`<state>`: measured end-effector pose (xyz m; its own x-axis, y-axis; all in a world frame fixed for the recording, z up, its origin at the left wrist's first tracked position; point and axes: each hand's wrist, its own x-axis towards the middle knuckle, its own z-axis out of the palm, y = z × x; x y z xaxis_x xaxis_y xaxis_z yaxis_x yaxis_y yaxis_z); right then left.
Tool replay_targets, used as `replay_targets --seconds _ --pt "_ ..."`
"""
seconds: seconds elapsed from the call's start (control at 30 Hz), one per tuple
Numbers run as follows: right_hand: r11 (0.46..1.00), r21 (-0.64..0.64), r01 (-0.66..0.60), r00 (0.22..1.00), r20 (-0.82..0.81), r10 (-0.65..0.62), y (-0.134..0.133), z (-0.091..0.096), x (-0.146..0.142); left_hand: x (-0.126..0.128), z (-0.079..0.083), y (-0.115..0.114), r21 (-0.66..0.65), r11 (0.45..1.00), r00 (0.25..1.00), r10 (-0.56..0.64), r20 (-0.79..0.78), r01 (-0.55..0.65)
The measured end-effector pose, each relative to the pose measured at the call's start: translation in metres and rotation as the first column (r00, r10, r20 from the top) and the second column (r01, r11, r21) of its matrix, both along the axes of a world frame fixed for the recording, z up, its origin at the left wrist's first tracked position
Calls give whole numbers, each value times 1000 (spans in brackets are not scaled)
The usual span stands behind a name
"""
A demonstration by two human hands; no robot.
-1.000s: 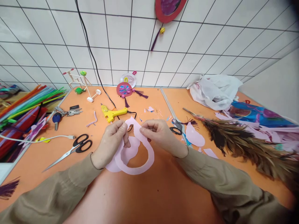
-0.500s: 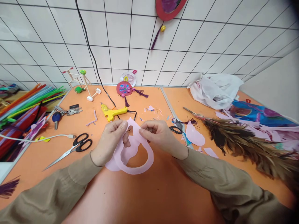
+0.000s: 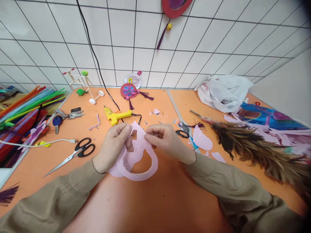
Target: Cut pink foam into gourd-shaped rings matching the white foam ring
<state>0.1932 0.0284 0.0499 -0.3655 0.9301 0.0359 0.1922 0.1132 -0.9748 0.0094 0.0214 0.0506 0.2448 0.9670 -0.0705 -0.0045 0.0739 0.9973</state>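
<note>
Pink cut-out paper is held up in front of me over the orange table. It has a rounded ring with an open middle, and another rounded pink piece shows behind it on the left. My left hand pinches the paper at its upper left, thumb on top, with fingertips showing through a small gap. My right hand grips the upper right edge between thumb and fingers. Just beyond the paper lies a yellow glue gun. Scissors with black handles rest left of my left hand.
Behind my right hand lie another pair of scissors, a pink teardrop cut-out and paper scraps. A feather duster and white plastic bag are at right. Keys, a cable and pipe cleaners sit left.
Both hands keep their hold and stay nearly in place. The pink ring has shifted slightly left, and its opening looks smaller at the top. The whole view has moved slightly.
</note>
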Motion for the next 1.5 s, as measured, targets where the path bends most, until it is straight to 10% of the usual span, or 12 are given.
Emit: replay_targets --seconds 0.23,0.37,0.43,0.53,0.67,0.77,1.07,1.5 --pt "995 -102 -12 1000 -25 9 4 0 3 -1 -2 4 -127 991 997 -38 61 46" --pt "975 168 143 987 49 -153 7 4 6 -5 3 4 170 965 973 214 -85 -198" --pt "879 422 222 953 95 -286 6 9 7 -6 10 -5 431 855 908 386 -159 -288" --pt "658 729 191 897 142 -418 1 16 9 -2 20 -25 550 826 922 302 -240 -127" --pt "326 945 8 807 186 -560 -8 17 8 7 22 -45 344 938 957 71 -282 32" --pt "180 976 -124 783 208 -587 -12 13 7 11 19 -47 195 979 979 -17 -202 57" --pt "126 951 -283 739 300 -603 -13 3 -2 20 9 -38 -119 993 952 52 302 -17" --pt "165 950 -264 793 311 -524 -15 -1 -6 16 7 -22 -178 976 934 178 310 -126"
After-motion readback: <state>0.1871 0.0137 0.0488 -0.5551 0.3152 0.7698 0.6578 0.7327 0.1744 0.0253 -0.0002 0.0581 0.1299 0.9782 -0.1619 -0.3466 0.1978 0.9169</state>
